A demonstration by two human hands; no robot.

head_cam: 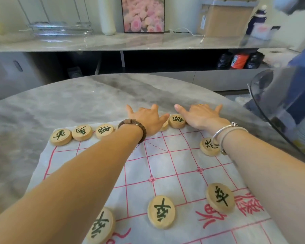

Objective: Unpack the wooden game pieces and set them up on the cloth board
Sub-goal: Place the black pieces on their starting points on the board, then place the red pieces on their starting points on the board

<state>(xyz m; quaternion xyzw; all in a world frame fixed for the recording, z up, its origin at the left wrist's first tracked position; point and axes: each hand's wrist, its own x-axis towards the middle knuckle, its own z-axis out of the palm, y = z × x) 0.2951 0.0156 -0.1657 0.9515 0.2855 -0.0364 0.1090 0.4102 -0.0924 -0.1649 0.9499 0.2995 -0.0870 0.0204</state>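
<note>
A white cloth board (pixel 165 166) with red grid lines lies on the marble table. Round wooden pieces with green characters stand along its far edge: three at the left (pixel 60 137) (pixel 82 132) (pixel 104 131) and one in the middle (pixel 177 120). My left hand (pixel 146 118) rests spread at the far edge, its thumb beside a piece (pixel 164 126) that it half hides. My right hand (pixel 199 115) lies spread just right of the middle piece, holding nothing. Another piece (pixel 209 146) sits by my right wrist. Three more pieces (pixel 161 211) (pixel 220 197) (pixel 100 226) stand nearer me.
The round grey marble table (pixel 69 103) extends beyond the cloth. A dark transparent chair back (pixel 280 106) stands at the right edge. Behind are a marble shelf (pixel 113 43) with a flower picture, a glass rack and a cardboard box.
</note>
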